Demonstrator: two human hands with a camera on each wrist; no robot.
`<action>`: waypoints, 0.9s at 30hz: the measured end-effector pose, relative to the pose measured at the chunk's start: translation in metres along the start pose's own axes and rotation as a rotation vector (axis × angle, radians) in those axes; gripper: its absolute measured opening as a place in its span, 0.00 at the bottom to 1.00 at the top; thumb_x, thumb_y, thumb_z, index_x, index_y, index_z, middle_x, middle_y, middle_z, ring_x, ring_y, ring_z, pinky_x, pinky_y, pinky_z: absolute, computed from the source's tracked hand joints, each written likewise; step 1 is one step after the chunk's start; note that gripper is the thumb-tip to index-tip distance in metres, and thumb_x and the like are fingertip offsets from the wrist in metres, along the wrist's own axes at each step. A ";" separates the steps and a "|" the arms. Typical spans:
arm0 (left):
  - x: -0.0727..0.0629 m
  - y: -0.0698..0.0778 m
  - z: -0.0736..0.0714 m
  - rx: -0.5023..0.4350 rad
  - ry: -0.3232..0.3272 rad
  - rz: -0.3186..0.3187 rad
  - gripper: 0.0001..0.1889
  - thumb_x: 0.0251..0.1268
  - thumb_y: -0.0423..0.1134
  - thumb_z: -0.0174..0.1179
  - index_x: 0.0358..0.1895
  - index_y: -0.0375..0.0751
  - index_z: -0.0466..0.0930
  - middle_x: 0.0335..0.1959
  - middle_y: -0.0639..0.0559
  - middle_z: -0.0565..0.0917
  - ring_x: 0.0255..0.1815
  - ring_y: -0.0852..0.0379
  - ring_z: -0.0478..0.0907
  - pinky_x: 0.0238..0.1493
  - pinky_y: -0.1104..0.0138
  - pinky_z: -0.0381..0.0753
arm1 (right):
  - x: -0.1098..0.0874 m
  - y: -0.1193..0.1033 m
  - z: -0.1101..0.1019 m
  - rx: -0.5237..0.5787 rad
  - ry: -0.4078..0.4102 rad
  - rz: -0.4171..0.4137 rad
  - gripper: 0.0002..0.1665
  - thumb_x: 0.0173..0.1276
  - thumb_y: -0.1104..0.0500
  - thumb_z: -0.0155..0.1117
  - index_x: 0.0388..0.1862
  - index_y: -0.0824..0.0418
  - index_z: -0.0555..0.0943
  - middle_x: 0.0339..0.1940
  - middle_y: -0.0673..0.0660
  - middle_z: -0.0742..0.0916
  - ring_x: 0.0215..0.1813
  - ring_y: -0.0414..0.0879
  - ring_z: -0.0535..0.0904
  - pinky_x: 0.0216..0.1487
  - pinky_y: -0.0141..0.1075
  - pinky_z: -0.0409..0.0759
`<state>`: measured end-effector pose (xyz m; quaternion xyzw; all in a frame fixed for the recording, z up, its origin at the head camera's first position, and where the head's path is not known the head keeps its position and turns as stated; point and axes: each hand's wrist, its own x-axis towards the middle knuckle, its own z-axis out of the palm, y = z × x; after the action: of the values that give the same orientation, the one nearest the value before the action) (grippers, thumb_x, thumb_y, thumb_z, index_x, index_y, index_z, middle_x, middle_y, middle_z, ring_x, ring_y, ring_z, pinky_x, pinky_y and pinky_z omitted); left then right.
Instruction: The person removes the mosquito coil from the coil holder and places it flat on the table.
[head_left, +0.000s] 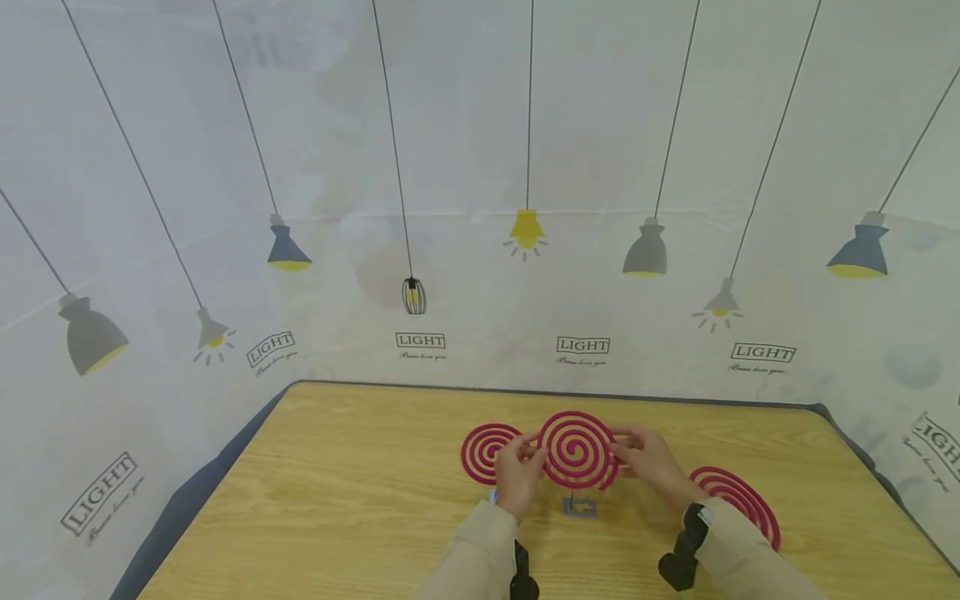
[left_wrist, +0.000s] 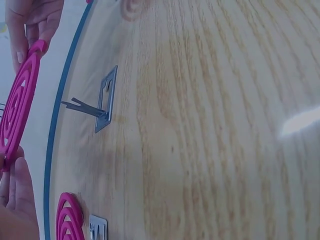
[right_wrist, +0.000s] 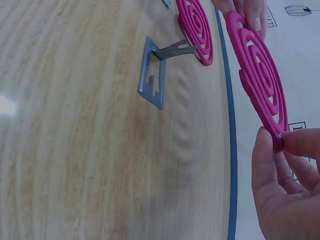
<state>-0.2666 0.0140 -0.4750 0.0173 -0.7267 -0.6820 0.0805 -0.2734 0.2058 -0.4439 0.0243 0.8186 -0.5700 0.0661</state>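
A pink mosquito coil (head_left: 576, 450) is held up between both hands, clear of the table. My left hand (head_left: 519, 475) pinches its left edge, and my right hand (head_left: 654, 462) grips the opposite edge between thumb and fingers. Below the coil, a small metal coil stand (head_left: 580, 507) lies flat with its forked prong bent upward; in the right wrist view the stand (right_wrist: 152, 75) and coil (right_wrist: 260, 75) are apart. Another pink coil (head_left: 480, 454) sits left of my left hand, partly covered by it, with a second metal stand (left_wrist: 98, 227) beside it.
A third pink coil (head_left: 738, 500) lies on the wooden table (head_left: 337, 500) at the right, partly behind the right forearm. The table's dark back edge meets a pale curtain (head_left: 480, 300) printed with hanging lamps.
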 end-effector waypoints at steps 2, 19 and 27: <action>0.000 0.001 0.001 0.030 0.006 0.007 0.15 0.55 0.28 0.57 0.48 0.33 0.76 0.28 0.48 0.79 0.24 0.59 0.76 0.25 0.68 0.79 | 0.003 -0.001 0.000 0.002 0.003 -0.014 0.21 0.66 0.66 0.50 0.57 0.73 0.66 0.40 0.65 0.79 0.35 0.45 0.78 0.37 0.41 0.80; 0.005 -0.002 0.001 0.150 0.023 0.083 0.17 0.52 0.23 0.56 0.48 0.32 0.76 0.29 0.45 0.76 0.32 0.54 0.76 0.26 0.70 0.78 | 0.018 0.008 0.008 0.086 0.041 -0.025 0.20 0.64 0.69 0.51 0.55 0.74 0.67 0.43 0.71 0.78 0.35 0.46 0.79 0.34 0.41 0.81; 0.008 -0.005 0.000 0.150 0.013 0.048 0.18 0.50 0.22 0.56 0.48 0.31 0.76 0.31 0.44 0.76 0.33 0.54 0.75 0.29 0.69 0.78 | 0.024 0.015 0.012 0.109 0.082 -0.006 0.20 0.63 0.69 0.53 0.54 0.75 0.69 0.39 0.68 0.80 0.33 0.46 0.79 0.34 0.42 0.81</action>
<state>-0.2748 0.0125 -0.4797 0.0102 -0.7755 -0.6232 0.1000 -0.2943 0.1985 -0.4649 0.0487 0.7884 -0.6125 0.0295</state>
